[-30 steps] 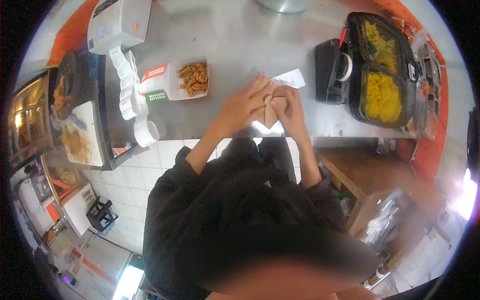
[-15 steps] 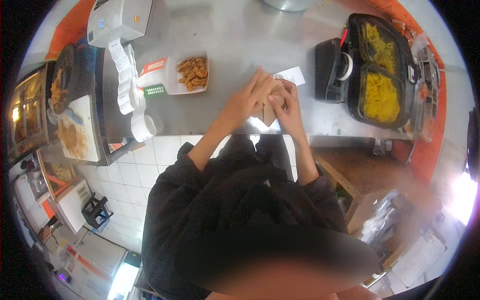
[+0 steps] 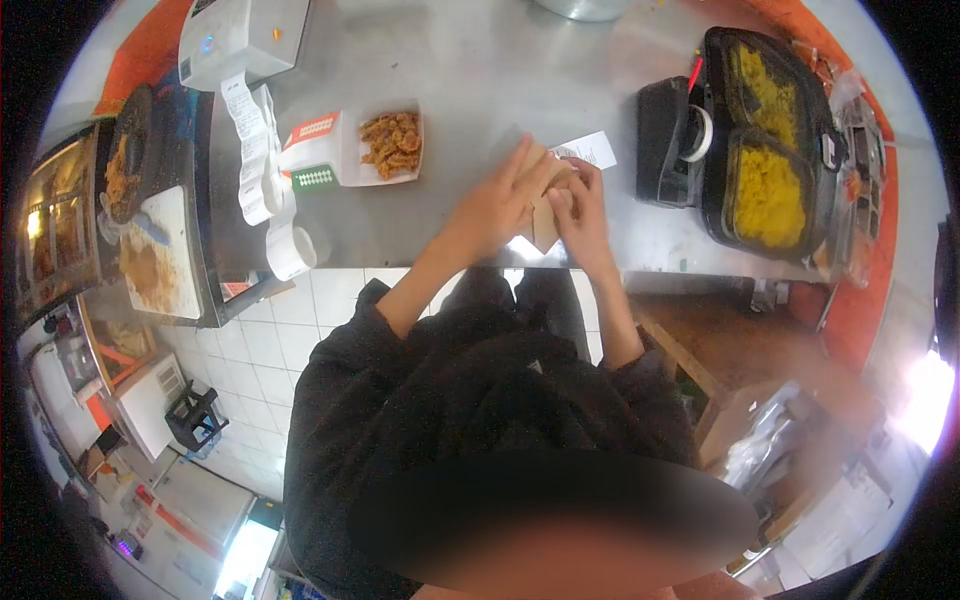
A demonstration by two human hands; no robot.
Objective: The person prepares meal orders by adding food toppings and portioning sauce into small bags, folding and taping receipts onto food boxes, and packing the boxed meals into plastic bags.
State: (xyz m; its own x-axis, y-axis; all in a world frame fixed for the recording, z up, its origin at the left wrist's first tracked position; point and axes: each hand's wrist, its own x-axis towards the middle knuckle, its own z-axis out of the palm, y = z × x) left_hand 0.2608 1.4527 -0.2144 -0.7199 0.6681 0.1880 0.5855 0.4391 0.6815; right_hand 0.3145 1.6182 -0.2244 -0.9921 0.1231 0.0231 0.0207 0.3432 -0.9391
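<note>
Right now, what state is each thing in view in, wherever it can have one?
Brown cardboard: folded, partly hidden, held by the right hand, left hand against it.
Food box: open, fried pieces inside.
White slip: lying on the counter.
Printer: blue light lit.
Receipt strip: long, curled.
Black container: yellow food inside; cannot tell if covered.

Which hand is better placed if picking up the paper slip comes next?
Probably the right hand: it lies right beside the paper slip, whereas the left hand sits farther off. Both hands are on the brown cardboard, so either would need freeing.
</note>
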